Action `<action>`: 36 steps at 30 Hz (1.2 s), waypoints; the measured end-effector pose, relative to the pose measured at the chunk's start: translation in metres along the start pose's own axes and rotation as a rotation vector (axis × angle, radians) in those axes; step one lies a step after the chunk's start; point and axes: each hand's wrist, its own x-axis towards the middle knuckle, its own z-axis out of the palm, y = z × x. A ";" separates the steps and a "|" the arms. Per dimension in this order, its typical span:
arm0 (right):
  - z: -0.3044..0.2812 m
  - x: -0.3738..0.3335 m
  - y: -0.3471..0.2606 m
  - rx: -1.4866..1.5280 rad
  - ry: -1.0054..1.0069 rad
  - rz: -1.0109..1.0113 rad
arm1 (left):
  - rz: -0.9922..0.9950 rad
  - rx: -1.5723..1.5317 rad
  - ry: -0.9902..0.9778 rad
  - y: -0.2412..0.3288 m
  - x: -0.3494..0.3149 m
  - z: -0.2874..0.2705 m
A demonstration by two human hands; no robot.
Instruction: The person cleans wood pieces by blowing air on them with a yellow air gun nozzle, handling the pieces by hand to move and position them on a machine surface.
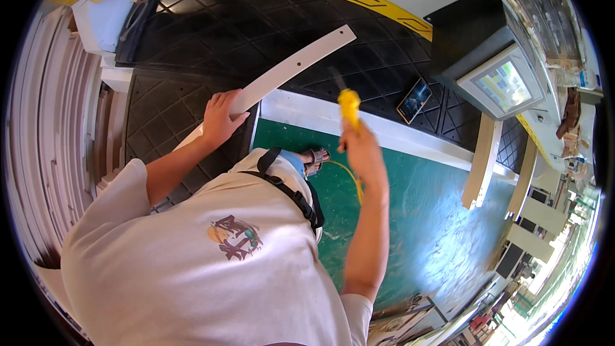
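Note:
My left hand (223,118) is closed round a long pale strip (278,78) with small dark holes in its face. The strip slants over the black quilted work surface (211,25), its far end up and to the right, while its near part passes behind my left forearm. My right hand (362,150), to the right of the strip, grips a yellow air blow gun (350,106). Its thin nozzle is blurred and points away from me, apart from the strip. A yellow hose (351,176) hangs below my right hand.
A phone (415,100) lies on the black surface, left of a black box with a lit screen (506,86). Pale strips (54,109) are stacked at far left. Two pale beams (483,163) jut out at right. A white ledge (307,110) edges the surface above the green floor (410,218).

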 end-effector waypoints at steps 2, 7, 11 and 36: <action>-0.019 0.021 -0.011 0.024 0.138 -0.032 | -0.013 0.015 -0.003 0.001 0.002 0.000; -0.038 0.063 -0.033 -0.081 0.130 -0.090 | -0.050 0.032 -0.028 0.000 0.002 0.002; -0.041 0.073 -0.050 -0.104 0.065 -0.042 | -0.084 0.056 -0.030 -0.002 0.000 -0.001; -0.068 -0.035 0.046 0.304 0.143 0.032 | -0.892 -1.341 -1.042 -0.032 0.051 -0.067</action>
